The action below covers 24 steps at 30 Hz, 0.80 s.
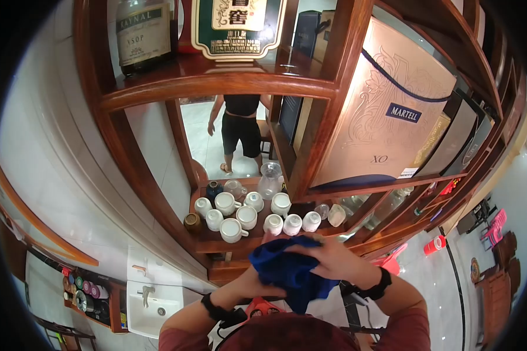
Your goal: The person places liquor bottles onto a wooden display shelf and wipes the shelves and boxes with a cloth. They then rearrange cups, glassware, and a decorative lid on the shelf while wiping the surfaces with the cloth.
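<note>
I see the left hand (267,286) and right hand (335,257), fingers half-curled, gripping and seemingly working the blue cloth (287,266) near the white cups (230,229), so I judge any move calls for clearance

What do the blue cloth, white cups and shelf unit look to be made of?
Blue cloth: matte fabric, possibly microfiber; soft folds.
White cups: probably glazed ceramic; smooth, opaque white.
Shelf unit: likely varnished wood, glossy; reddish-brown with bright reflections along the rails. Solid or veneer, can't tell.
</note>
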Available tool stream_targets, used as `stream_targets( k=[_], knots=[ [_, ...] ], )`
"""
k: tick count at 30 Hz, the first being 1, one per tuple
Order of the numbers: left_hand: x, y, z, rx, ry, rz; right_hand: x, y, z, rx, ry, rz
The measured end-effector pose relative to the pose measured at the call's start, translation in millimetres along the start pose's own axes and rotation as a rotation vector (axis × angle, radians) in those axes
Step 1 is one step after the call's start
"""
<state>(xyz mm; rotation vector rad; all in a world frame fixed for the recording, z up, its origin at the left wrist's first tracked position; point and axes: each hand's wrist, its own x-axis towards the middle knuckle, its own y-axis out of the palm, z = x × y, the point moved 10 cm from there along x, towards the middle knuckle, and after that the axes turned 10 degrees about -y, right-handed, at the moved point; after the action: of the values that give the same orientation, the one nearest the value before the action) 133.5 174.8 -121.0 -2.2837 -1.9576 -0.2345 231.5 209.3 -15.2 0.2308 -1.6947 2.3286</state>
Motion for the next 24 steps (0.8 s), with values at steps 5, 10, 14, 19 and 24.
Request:
stream_targets(
  k=[5, 10, 14, 19, 24],
  knots=[
    [4.6, 4.7, 46.0, -0.693, -0.385, 0.055, -31.8, 2.8, -22.9, 0.342, 0.092, -0.175],
    [-15.6, -21.3, 30.1, -0.122, -0.447, -0.036, -108.3, 45.1, -67.1, 0.614, 0.246, -0.244],
    [-38.5, -33.2, 63.0, -0.961, -0.586, -0.392, -140.2, 110.0, -111.9, 0.846, 0.503, -0.414],
    [-37.3, -20.1, 40.4, -0.412, -0.401, -0.213, -111.2, 189.4, -89.2, 1.305, 0.320, -0.393],
    [-34.2, -14.8, 39.5, -0.490, -0.443, -0.203, -35.9, 193.9, -27.6, 1.163, 0.083, -0.222]
  ],
)
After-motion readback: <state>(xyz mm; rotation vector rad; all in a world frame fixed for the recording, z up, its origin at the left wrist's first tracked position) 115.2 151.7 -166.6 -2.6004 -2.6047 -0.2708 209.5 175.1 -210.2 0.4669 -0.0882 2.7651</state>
